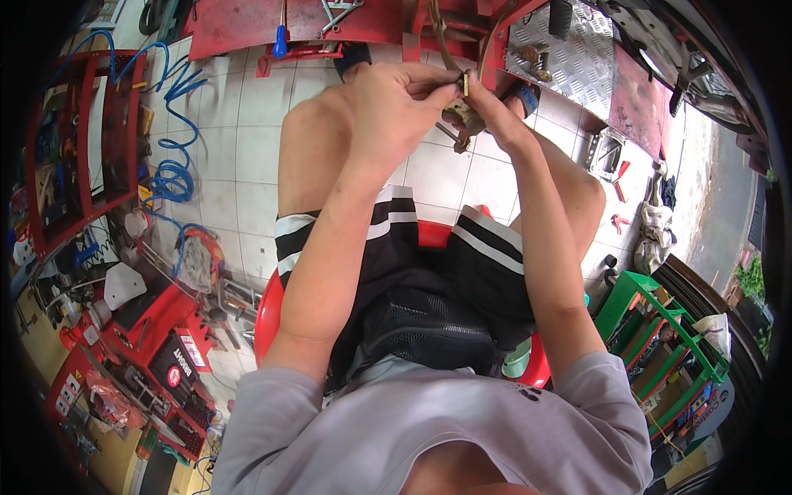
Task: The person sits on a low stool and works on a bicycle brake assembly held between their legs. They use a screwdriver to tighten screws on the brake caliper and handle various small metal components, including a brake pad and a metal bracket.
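Observation:
My left hand (392,111) and my right hand (497,115) meet above the floor in front of my knees, fingers closed and nearly touching. A small yellowish, brass-coloured piece (465,85) shows at the fingertips of my right hand. The left thumb and index finger pinch close beside it; what lies between them is too small to make out. Just beneath the hands is a worn, brownish metal part (464,124) of uneven shape, partly hidden by the right hand. Curved brownish bars (443,37) rise behind the fingertips.
A red platform (239,29) spans the front, bearing a blue-handled screwdriver (280,41). On the left are a red rack (87,136), a coiled blue hose (175,177) and a red tool cabinet (153,346). At right stand a green metal rack (631,289) and a patterned metal plate (569,62).

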The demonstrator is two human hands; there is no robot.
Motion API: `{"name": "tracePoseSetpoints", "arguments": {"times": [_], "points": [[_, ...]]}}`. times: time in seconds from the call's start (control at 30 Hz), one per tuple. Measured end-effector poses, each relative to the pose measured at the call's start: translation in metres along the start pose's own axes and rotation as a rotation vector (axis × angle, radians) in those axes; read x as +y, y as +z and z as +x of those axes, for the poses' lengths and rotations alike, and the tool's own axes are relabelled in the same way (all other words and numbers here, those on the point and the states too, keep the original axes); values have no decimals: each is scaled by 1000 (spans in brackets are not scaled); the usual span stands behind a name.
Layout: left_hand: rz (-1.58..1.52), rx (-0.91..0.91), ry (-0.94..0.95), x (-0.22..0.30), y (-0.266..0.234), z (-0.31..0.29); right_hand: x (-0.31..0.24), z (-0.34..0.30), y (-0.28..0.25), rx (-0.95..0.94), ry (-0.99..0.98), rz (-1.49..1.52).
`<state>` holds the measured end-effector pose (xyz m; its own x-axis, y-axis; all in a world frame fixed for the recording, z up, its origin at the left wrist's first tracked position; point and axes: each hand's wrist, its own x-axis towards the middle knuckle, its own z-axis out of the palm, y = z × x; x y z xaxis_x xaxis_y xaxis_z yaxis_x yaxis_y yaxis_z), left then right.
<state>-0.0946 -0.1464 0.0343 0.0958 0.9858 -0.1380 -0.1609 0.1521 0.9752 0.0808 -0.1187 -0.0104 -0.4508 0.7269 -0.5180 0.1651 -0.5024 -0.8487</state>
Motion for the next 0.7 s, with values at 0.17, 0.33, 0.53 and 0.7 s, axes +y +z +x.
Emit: {"name": "tracePoseSetpoints", "arguments": {"times": [0.17, 0.33, 0.53, 0.7], "points": [[257, 70, 169, 1, 5, -1, 11, 6, -4, -24, -78, 8], [702, 183, 410, 12, 7, -7, 10, 10, -1, -56, -55, 13], [647, 241, 401, 10, 18, -11, 11, 13, -2, -13, -81, -18], [494, 181, 356, -2, 22, -11, 14, 21, -2, 14, -65, -8]]}}
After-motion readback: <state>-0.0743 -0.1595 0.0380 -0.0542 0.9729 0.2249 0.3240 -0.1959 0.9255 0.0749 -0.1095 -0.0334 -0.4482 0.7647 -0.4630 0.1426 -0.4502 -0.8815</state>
